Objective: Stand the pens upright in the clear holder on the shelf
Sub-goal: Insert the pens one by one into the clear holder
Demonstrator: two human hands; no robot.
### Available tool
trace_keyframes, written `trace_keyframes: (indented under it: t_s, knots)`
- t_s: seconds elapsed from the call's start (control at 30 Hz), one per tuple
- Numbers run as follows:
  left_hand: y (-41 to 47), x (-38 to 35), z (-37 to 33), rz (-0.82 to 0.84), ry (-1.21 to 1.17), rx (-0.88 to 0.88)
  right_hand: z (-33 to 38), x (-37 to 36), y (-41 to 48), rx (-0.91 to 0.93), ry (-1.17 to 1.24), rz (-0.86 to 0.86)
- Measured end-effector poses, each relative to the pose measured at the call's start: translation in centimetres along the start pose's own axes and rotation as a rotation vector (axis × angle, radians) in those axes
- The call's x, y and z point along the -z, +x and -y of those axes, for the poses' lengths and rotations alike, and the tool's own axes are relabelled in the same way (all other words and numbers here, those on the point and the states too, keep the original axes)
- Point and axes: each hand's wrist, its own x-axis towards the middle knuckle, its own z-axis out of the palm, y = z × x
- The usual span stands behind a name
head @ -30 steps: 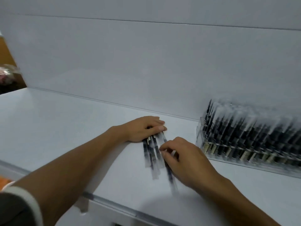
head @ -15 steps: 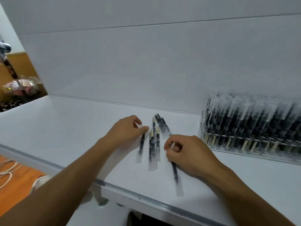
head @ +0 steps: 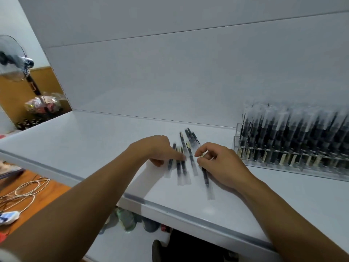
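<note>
We saw a white shelf (head: 94,140) from above, with two bare forearms reaching in over its front edge. A small cluster of loose pens (head: 184,148), each in a clear plastic sleeve, lay flat near the middle of the shelf. They lay roughly side by side, pointing from the front edge toward the back wall.

The left hand (head: 157,151) rested on the left side of the cluster, its fingers stretched out across the nearest pens and gripping nothing. Just to the right, the right hand (head: 221,163) pinched one dark pen (head: 205,176) between thumb and forefinger near its upper end. The rest of that pen lay on the shelf, running out from under the hand toward the front edge.

Further right, near the back wall, stood the clear holder (head: 311,170), packed with upright pens (head: 283,135). The right hand lay near its left end.

We could not count the loose pens, because blur and the sleeves ran them together and the left fingers covered some. The pinched pen's top was hidden under the right fingers. The right edge of the picture cut off the holder.
</note>
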Motion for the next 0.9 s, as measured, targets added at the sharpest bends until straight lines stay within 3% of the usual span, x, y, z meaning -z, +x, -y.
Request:
trace_keyframes:
  t_s: [0.3,0.6,0.77,0.9]
  knots:
    - [0.0,1.1,-1.3,0.102,-0.245,0.061,0.0,-0.1,0.1,0.026,-0.001,0.012]
    - [-0.5,-0.1,1.3,-0.003,-0.569,0.085,0.8,0.1,-0.1,-0.011,0.131,0.024]
    - [-1.3,-1.6,2.0,-0.170,-0.860,-0.063,1.6,0.4,-0.8,-0.013,0.341,0.086]
    - [-2.3,-2.0,0.6,-0.239,-1.098,-0.256,2.3,1.3,-1.5,0.070,0.257,0.064]
